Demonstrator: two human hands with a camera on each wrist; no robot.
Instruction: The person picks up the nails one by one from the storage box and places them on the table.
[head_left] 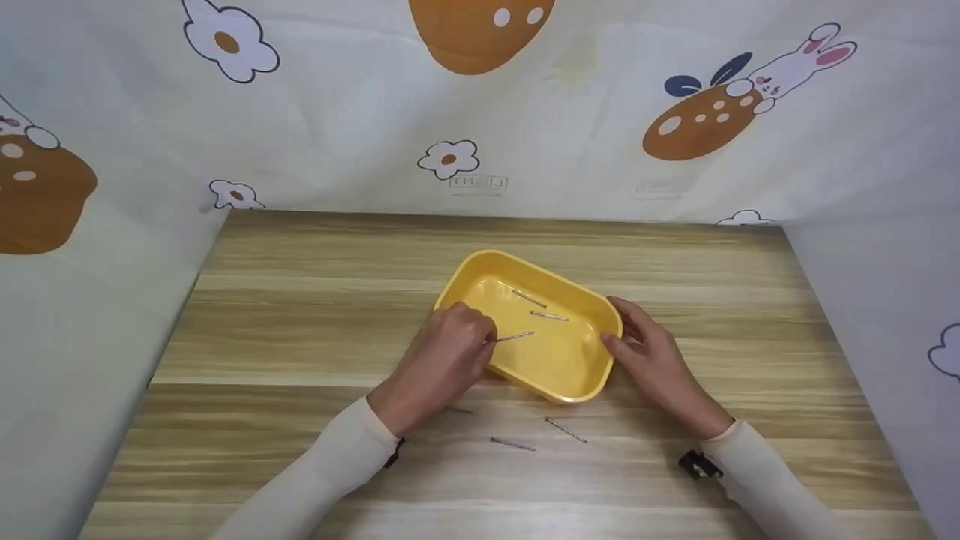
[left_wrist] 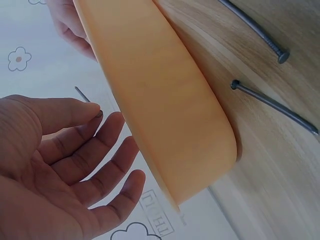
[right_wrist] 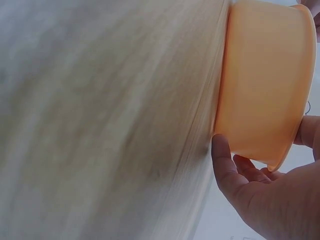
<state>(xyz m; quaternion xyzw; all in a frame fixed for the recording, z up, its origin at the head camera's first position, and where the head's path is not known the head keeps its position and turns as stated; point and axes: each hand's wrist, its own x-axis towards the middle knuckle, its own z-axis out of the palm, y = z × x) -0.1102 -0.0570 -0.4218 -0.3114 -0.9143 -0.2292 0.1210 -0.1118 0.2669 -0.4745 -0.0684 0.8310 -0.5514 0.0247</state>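
My left hand pinches a grey metal nail near its head, between thumb and index finger, above the yellow plastic tray. In the left wrist view the held nail points away past the tray's rim. Two nails, one farther back and one nearer the middle, lie on the tray floor. My right hand grips the tray's right end, thumb over the rim and fingers round the outside wall. In the right wrist view a fingertip touches low on the tray's wall.
On the wooden table, in front of the tray, lie a nail at the right, another nearer me and a third, partly hidden by my left wrist. A patterned curtain encloses the table's back and sides.
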